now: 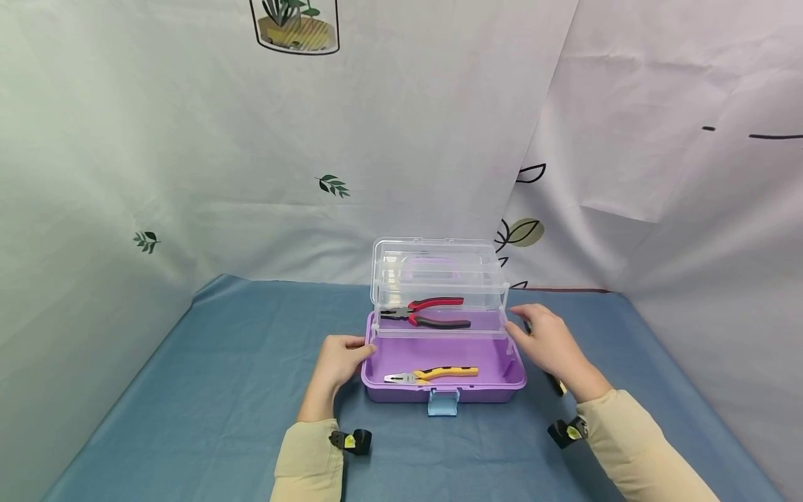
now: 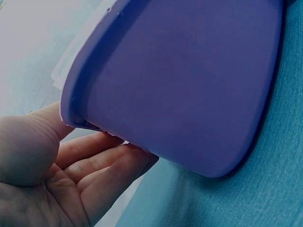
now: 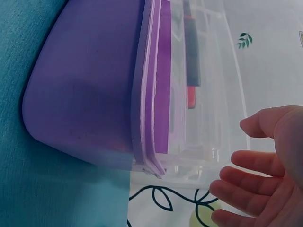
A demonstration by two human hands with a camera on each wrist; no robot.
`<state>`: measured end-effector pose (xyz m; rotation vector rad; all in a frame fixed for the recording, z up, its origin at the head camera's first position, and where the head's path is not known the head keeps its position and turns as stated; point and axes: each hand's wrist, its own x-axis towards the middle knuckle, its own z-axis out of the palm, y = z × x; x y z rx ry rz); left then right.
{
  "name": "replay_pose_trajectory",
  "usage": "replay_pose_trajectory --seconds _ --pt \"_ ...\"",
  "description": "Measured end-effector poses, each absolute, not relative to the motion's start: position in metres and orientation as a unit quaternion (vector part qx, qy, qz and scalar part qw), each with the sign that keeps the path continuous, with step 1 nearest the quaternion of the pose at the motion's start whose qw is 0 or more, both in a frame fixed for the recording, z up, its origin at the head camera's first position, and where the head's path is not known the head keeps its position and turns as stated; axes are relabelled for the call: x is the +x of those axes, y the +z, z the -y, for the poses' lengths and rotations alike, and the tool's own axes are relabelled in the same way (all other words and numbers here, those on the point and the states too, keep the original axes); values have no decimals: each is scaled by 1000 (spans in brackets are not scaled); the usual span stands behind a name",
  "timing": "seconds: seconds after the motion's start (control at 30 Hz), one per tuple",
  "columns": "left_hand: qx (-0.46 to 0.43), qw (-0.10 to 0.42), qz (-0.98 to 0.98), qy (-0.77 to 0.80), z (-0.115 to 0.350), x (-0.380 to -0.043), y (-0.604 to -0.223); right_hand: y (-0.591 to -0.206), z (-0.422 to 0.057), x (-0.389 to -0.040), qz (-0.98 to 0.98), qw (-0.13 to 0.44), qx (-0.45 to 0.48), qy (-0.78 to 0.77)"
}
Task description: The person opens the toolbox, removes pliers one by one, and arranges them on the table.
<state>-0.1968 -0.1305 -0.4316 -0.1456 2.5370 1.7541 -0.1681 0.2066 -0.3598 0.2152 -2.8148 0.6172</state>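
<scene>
A purple toolbox [image 1: 401, 395] stands with its clear lid [image 1: 433, 251] raised and its clear upper tray [image 1: 439, 334] lifted at the back. Red-and-black pliers [image 1: 437, 302] lie in that tray; yellow-handled pliers [image 1: 448, 371] lie on the box floor near the front. My left hand [image 1: 339, 361] grips the toolbox's left side, thumb over the rim and fingers behind, as the left wrist view also shows. Beside the tray's right end is my right hand [image 1: 552, 343], its fingers spread and apart from the box wall in the right wrist view [image 3: 265, 179].
A light blue latch [image 1: 443, 403] hangs down at the toolbox's front. To the right, a black-and-yellow object [image 1: 558, 385] lies on the blue cloth [image 1: 251, 390], mostly hidden by the right hand. A white printed curtain [image 1: 426, 139] rises behind the table.
</scene>
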Motion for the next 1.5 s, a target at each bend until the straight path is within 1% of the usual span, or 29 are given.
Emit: replay_pose_trajectory --seconds 0.23,0.57,0.73,1.5 --pt "-46 28 -824 563 130 -197 -431 -360 -204 -171 964 123 85 218" --pt "-42 19 -824 565 130 -198 -431 -360 -198 -174 960 135 110 220" --pt "-41 23 -827 560 130 -198 -431 -359 -194 -176 958 139 125 219" --pt "-48 26 -825 562 131 -196 -430 -361 -177 -179 954 121 158 225"
